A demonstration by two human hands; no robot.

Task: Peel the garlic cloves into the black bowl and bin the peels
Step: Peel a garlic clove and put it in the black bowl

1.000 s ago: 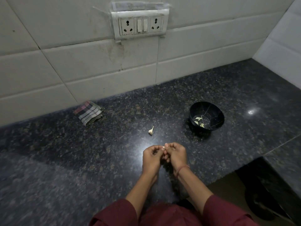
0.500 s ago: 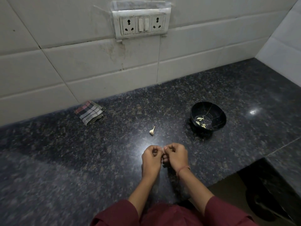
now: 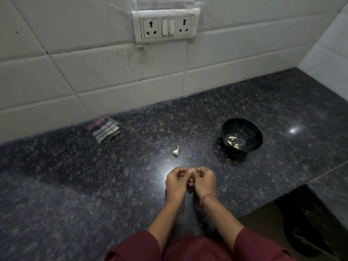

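Both hands are drawn together low over the tabletop, with the fingers curled inward and the fingertips meeting. The left hand and the right hand pinch something small and pale between them. I take it for the held clove, though the fingers hide nearly all of it.

Just beyond the hands lies the loose clove, still in its skin, with its thin tail pointing away from them. The black bowl stands beyond and to the right of the right hand, well apart from it, with a few peeled cloves in the bottom.

A clove should be light and firm under a dry, brittle skin that tears off in flakes and clings to fingertips. Once bare, the flesh is likely slick. The sound grip is probably one hand pinching the body while a nail of the other lifts the skin at the tail or root end. The peels will drift easily, so they are best gathered in a palm.
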